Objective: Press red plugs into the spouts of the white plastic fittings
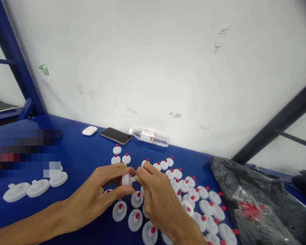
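Fingers [119, 193] of the left hand [91, 200] clamp a white cap [126, 179], held sideways; those of the right hand [155, 187] meet at its stem, their grip hidden. Red-tipped caps [135, 220] surround both hands on a blue table [76, 163]. Beyond, a phone [115, 135] and bottle [149, 136] lie near the wall [142, 68].

White caps [119, 211] with red tips [153, 230] dot a blue table [86, 160] around the right hand [156, 190]; beyond it lies a clear bottle [161, 140] with a red-edged white label [147, 136].
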The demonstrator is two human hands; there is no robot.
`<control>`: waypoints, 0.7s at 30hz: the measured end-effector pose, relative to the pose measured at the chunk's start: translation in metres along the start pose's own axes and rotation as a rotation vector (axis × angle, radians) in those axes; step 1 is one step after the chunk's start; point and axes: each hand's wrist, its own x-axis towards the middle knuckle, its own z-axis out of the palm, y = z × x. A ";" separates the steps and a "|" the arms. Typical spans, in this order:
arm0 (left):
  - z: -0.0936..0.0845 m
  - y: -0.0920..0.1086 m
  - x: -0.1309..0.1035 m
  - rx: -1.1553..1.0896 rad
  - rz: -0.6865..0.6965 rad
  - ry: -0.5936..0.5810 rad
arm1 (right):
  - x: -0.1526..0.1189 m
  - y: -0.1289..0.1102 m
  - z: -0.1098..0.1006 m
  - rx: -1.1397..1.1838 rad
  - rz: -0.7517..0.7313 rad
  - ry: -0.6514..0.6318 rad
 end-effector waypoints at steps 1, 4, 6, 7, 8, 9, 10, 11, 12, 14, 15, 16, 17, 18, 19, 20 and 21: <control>0.000 0.000 0.000 -0.010 -0.011 0.000 | 0.000 -0.001 0.000 0.001 0.002 0.005; 0.002 -0.002 0.001 -0.034 -0.046 0.009 | 0.001 -0.006 -0.003 -0.053 0.035 -0.004; 0.002 -0.004 0.002 -0.024 -0.040 0.019 | 0.003 -0.010 -0.007 -0.147 0.056 -0.023; 0.001 -0.004 0.003 -0.010 -0.026 0.031 | 0.003 -0.011 -0.010 -0.207 0.057 -0.035; -0.001 -0.004 0.004 0.009 -0.012 0.049 | 0.004 -0.011 -0.013 -0.271 0.048 -0.044; -0.003 -0.004 0.005 0.034 0.002 0.072 | 0.004 -0.010 -0.017 -0.333 0.029 -0.048; -0.006 -0.004 0.005 0.063 0.011 0.101 | 0.003 -0.007 -0.021 -0.385 0.010 -0.043; -0.010 -0.004 0.006 0.090 0.017 0.135 | 0.003 -0.003 -0.026 -0.425 -0.008 -0.028; -0.015 -0.004 0.006 0.113 0.023 0.171 | 0.002 0.001 -0.030 -0.454 -0.021 -0.007; -0.023 -0.005 0.006 0.138 0.053 0.248 | 0.000 0.011 -0.042 -0.509 -0.026 0.038; -0.026 -0.006 0.006 0.149 0.081 0.282 | 0.001 0.015 -0.048 -0.554 -0.016 0.039; -0.028 -0.007 0.006 0.158 0.118 0.306 | 0.002 0.018 -0.054 -0.617 -0.002 0.026; -0.030 -0.008 0.005 0.170 0.160 0.316 | 0.005 0.020 -0.061 -0.693 0.023 -0.009; -0.030 -0.008 0.005 0.182 0.204 0.314 | 0.010 0.021 -0.068 -0.773 0.056 -0.056; -0.029 -0.009 0.004 0.190 0.247 0.304 | 0.016 0.021 -0.074 -0.843 0.088 -0.106; -0.028 -0.010 0.003 0.197 0.287 0.291 | 0.024 0.021 -0.081 -0.897 0.119 -0.154; -0.026 -0.010 0.003 0.202 0.319 0.278 | 0.034 0.022 -0.086 -0.932 0.141 -0.195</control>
